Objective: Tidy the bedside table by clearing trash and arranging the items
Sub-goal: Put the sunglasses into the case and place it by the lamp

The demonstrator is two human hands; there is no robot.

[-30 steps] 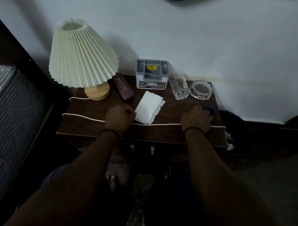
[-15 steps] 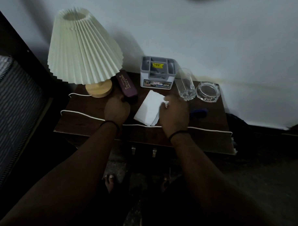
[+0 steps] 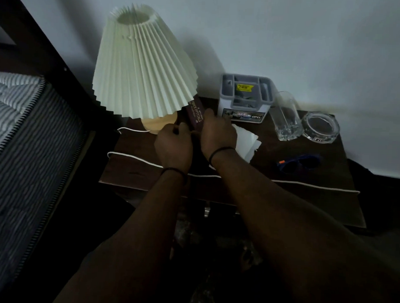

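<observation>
Both our hands grip the maroon spectacle case (image 3: pixel 195 116) at the table's middle: our left hand (image 3: pixel 174 146) curls round its near end, our right hand (image 3: pixel 217 133) wraps its right side, fingers reaching toward twelve o'clock. From there, a white lamp cord (image 3: pixel 306 184) runs along the bedside table (image 3: pixel 324 201) near its front edge. At three o'clock lies white tissue paper (image 3: pixel 248 141), with blue sunglasses (image 3: pixel 298 162) beyond it. At eleven o'clock stands the pleated lamp (image 3: pixel 143 67), its shade overlapping the case's far end. At one o'clock sit a grey organiser box (image 3: pixel 244 100), a drinking glass (image 3: pixel 285 118) and a glass ashtray (image 3: pixel 320 129), against the wall.
</observation>
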